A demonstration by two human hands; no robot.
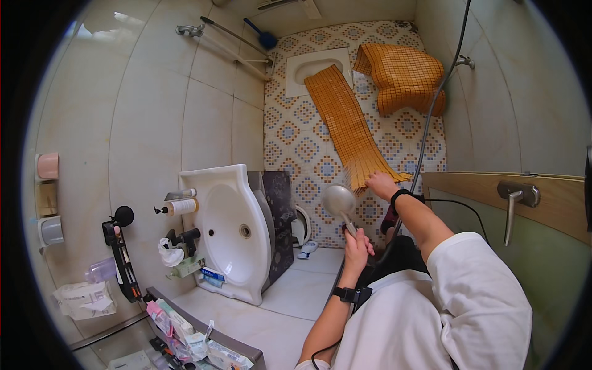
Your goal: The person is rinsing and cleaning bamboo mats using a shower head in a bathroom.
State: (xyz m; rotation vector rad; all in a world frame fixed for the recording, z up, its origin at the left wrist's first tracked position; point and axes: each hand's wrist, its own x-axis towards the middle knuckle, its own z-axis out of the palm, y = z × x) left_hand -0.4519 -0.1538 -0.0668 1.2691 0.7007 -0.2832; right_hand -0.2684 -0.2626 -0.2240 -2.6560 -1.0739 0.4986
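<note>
My left hand [357, 250] grips the handle of a shower head [339, 200]. Fine water streaks leave its face towards the near end of a long orange-brown mat [342, 118] made of small tiles, which look like bamboo or wood. My right hand [383, 186] pinches that near end and holds it a little off the floor; its fingertips are partly hidden. The mat's far end lies over the rim of a squat toilet [292, 83]. A second mat [404, 76] of the same kind lies crumpled on the mosaic-tiled floor [289, 134], at the far right.
A dark shower hose [426, 125] hangs down on the right, past a wall tap [465, 62]. To the right stands a door with a metal handle [514, 196]. A white washbasin [238, 236] with bottles on its ledge is on the left. A blue brush [267, 39] leans in the far corner.
</note>
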